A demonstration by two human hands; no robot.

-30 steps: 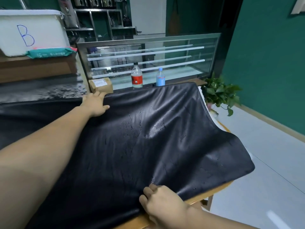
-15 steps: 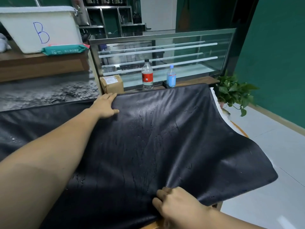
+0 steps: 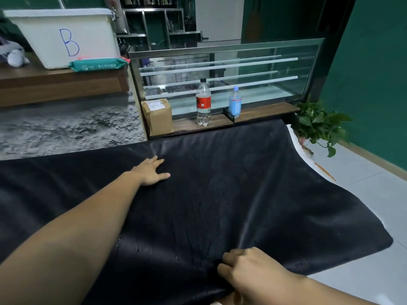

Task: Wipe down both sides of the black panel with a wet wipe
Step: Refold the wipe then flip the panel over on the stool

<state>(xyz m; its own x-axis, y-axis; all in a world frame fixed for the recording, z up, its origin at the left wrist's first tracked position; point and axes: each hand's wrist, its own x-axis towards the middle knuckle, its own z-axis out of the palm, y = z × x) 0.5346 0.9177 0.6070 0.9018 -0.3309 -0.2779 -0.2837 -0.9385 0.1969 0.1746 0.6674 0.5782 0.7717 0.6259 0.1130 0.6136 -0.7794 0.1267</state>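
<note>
The black panel [image 3: 253, 183] is a wide, limp, leather-like sheet with fine cracks near its middle. It lies across the table and overhangs on the right. My left hand [image 3: 152, 171] rests flat on it near the far edge, fingers straight. My right hand [image 3: 248, 271] grips the near edge of the black panel, fingers curled into the sheet. A green pack of wet wipes [image 3: 98, 66] lies on the wooden shelf at the back left. No loose wipe shows in either hand.
A white bin marked B [image 3: 63, 36] stands behind the wipes pack. A glass display case [image 3: 242, 69] runs along the back, with a cardboard box [image 3: 157, 116] and two bottles [image 3: 203, 102] before it. A potted plant [image 3: 317, 126] stands at right, by the tiled floor.
My left hand has slid from the far edge inward onto the panel. The panel has shifted right and sags further off the table's right end. My right hand still holds the near edge.
</note>
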